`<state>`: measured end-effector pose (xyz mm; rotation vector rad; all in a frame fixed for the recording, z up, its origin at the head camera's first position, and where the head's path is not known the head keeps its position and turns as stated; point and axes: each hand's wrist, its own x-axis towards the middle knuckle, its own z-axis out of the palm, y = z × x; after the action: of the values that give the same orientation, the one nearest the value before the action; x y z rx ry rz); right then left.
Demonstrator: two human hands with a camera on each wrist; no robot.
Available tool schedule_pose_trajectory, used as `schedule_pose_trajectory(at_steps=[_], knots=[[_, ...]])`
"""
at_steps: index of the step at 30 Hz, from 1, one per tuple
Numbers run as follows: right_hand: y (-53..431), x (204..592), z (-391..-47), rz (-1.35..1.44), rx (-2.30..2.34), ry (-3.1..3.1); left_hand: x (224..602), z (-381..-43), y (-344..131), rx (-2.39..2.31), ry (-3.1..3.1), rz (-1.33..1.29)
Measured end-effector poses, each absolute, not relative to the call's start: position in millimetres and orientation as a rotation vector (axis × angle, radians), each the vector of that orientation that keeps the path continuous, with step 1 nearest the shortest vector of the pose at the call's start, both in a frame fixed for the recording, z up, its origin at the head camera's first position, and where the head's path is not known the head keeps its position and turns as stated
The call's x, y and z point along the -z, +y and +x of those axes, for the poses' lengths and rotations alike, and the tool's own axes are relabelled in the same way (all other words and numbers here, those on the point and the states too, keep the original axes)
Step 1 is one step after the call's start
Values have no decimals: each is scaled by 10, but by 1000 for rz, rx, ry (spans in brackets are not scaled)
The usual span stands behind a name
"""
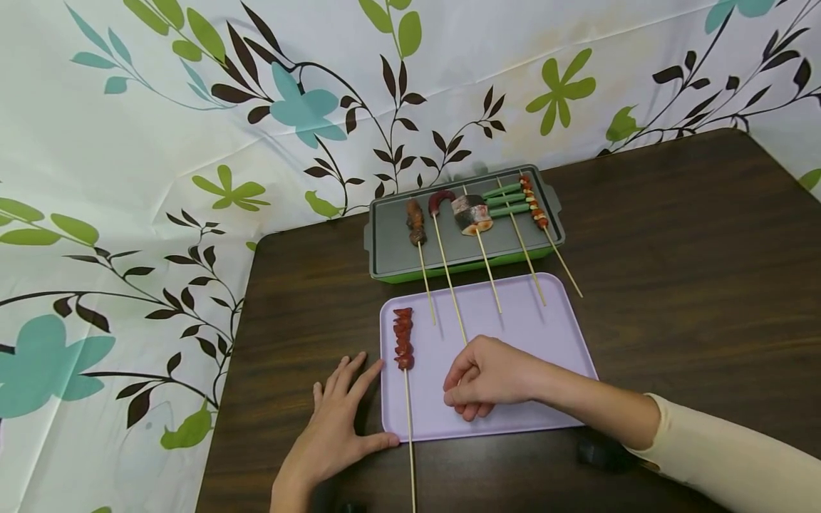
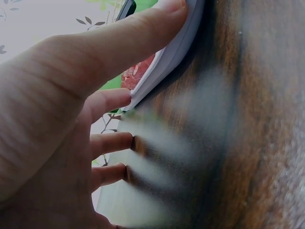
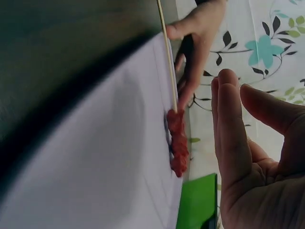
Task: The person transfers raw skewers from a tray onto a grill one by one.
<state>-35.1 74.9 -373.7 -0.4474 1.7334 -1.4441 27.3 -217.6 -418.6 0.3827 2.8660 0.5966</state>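
Note:
A lilac tray (image 1: 545, 342) lies on the dark table. Along its left side rests a skewer of red chunks (image 1: 403, 342), its stick running past the near edge. My left hand (image 1: 340, 427) is spread at the tray's left edge, thumb at the near corner; in the left wrist view its thumb (image 2: 138, 28) lies against the rim. Over the tray's middle hovers my right hand (image 1: 484, 377), fingers loosely bent. Nothing shows between thumb and fingertips in the right wrist view, where the red skewer (image 3: 177, 143) lies beyond on the tray.
Behind the tray stands a green grill with a grey top (image 1: 391, 249). Several skewers lie across it: brown chunks (image 1: 415, 222), a dark red curl (image 1: 439, 202), a banded block (image 1: 471, 214), green pods (image 1: 507, 200), red pieces (image 1: 534, 203). Their sticks overhang the tray. A patterned curtain (image 1: 269, 178) hangs behind.

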Motion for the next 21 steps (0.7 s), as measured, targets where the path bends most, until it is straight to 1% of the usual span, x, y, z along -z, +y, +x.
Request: schedule_pose_trajectory(at_steps=[9,14,21], knots=[[589,3999,-175,-451,1422,1771,4170,272,-2174,-599,2852,368],[493,4105,-155,-437,1444,1795,4180,272,-2180,-603,2856,371],[380,4157,-148,-440,1449,1835,4179,274,-2186,-610,2854,381]])
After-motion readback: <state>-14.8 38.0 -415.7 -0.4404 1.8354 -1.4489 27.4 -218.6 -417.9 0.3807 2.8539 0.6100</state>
